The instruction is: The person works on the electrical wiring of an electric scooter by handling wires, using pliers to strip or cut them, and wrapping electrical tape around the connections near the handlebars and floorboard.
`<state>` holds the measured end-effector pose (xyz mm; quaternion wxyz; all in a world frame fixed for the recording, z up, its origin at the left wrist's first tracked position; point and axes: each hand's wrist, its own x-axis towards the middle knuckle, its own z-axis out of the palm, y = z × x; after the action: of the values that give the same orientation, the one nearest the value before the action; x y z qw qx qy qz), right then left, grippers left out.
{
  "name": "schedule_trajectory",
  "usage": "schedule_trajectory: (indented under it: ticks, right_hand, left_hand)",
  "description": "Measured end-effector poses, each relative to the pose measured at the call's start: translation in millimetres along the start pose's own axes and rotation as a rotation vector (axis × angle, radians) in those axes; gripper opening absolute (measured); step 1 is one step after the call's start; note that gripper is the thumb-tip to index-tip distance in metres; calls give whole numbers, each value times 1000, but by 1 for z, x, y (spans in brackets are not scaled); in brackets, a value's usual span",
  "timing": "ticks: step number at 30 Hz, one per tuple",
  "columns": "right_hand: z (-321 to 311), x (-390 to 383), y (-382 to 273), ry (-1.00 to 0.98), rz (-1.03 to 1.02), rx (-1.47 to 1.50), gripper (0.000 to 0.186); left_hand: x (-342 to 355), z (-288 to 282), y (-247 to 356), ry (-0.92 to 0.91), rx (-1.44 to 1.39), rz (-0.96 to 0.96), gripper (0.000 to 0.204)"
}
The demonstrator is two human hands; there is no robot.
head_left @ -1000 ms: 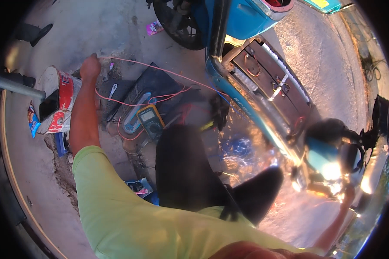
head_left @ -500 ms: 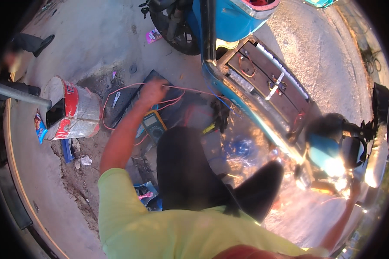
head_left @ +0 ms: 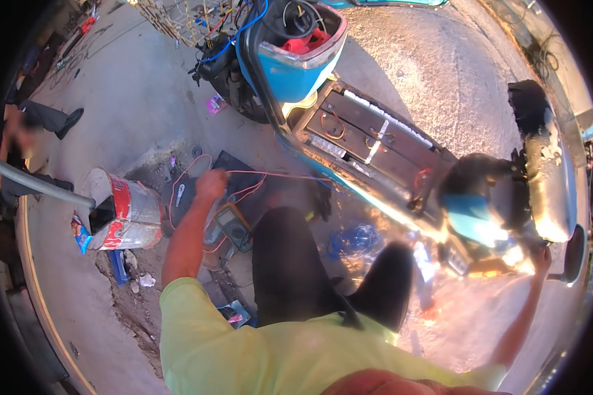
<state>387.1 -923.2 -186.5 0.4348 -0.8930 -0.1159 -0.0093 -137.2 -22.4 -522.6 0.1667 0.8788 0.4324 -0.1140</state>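
My left hand [head_left: 211, 184] is closed around a pink wire [head_left: 270, 175] above the multimeter [head_left: 233, 226]; my right hand [head_left: 541, 255] grips the blue scooter [head_left: 375, 141] by its handlebar end.

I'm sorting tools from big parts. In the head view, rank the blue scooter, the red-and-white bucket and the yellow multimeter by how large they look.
1. blue scooter, by far the largest.
2. red-and-white bucket.
3. yellow multimeter, smallest; fisheye bending does not change this order.

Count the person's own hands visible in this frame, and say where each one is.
2. The left hand is closed on a thin pink wire above the multimeter. The right hand reaches out to the blue scooter's handlebar at far right.
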Motion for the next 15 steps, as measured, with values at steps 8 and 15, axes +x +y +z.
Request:
schedule_trajectory:
  ticks: [8,15]
  right_hand:
    - [8,4,26,198,-79,61,25]
    - [12,-13,30,406,-175,2,41]
  left_hand:
    - [-114,-83,-205,614,-886,-489,35]
    - [-216,-105,-102,424,-1256,-343,25]
